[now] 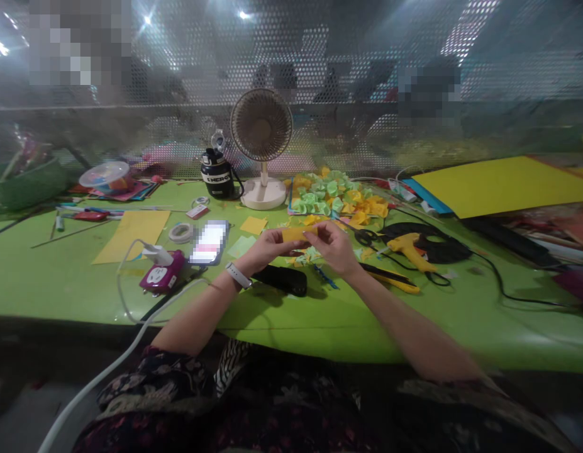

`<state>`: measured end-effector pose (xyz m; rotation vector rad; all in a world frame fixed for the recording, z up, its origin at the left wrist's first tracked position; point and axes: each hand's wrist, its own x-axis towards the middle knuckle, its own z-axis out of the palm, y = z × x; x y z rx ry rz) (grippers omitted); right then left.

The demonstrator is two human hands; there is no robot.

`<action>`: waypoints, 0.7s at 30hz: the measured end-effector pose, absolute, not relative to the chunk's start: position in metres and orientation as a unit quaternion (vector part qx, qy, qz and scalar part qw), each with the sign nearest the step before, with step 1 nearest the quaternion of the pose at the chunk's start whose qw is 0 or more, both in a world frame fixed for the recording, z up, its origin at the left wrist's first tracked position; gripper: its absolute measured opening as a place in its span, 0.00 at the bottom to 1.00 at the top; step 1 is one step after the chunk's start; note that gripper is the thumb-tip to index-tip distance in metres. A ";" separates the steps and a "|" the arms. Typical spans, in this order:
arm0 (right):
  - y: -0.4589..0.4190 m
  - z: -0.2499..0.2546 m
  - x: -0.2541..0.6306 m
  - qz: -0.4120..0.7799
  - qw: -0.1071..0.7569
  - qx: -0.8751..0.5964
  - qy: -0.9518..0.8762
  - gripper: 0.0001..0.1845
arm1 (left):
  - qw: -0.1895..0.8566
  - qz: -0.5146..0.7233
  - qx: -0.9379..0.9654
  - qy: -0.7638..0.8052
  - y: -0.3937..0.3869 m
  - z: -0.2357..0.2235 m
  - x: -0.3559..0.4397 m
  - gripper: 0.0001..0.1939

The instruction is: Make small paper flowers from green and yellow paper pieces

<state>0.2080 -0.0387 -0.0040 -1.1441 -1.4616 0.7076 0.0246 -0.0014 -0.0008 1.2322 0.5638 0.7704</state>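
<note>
Between my two hands, above the green table, is a small strip of orange paper (294,234), seemingly folded. My left hand (265,248) grips its left end, with a pale band at the wrist. At the other end, the fingers of my right hand (334,248) pinch the paper. Just behind lies a heap of crumpled green and orange paper pieces (333,195). A flat orange paper square (254,225) and light green paper squares (243,246) rest to the left of my hands. Below them lies a black phone-like object (282,280).
A white fan (264,195) and a black bottle (216,176) stand at the back. Right of my hands are scissors (365,236), a yellow glue gun (411,250) and a yellow cutter (390,280). A lit phone (209,242), tape roll (180,233) and purple power adapter (163,274) lie left.
</note>
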 end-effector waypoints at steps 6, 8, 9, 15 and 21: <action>-0.040 -0.001 0.207 0.294 0.543 -0.484 -0.620 0.23 | 0.704 0.345 0.562 0.262 -0.002 -0.001 0.025 0.26; -0.040 -0.001 0.207 0.294 0.541 -0.486 -0.620 0.23 | 0.701 0.343 0.567 0.266 -0.002 -0.002 0.024 0.26; -0.040 0.000 0.206 0.294 0.541 -0.485 -0.620 0.23 | 0.699 0.343 0.568 0.265 -0.002 -0.002 0.024 0.26; -0.041 0.001 0.205 0.303 0.542 -0.482 -0.619 0.23 | 0.708 0.347 0.560 0.253 -0.001 -0.004 0.025 0.25; -0.041 0.004 0.207 0.304 0.561 -0.487 -0.596 0.24 | 0.705 0.349 0.555 0.271 -0.001 -0.006 0.026 0.26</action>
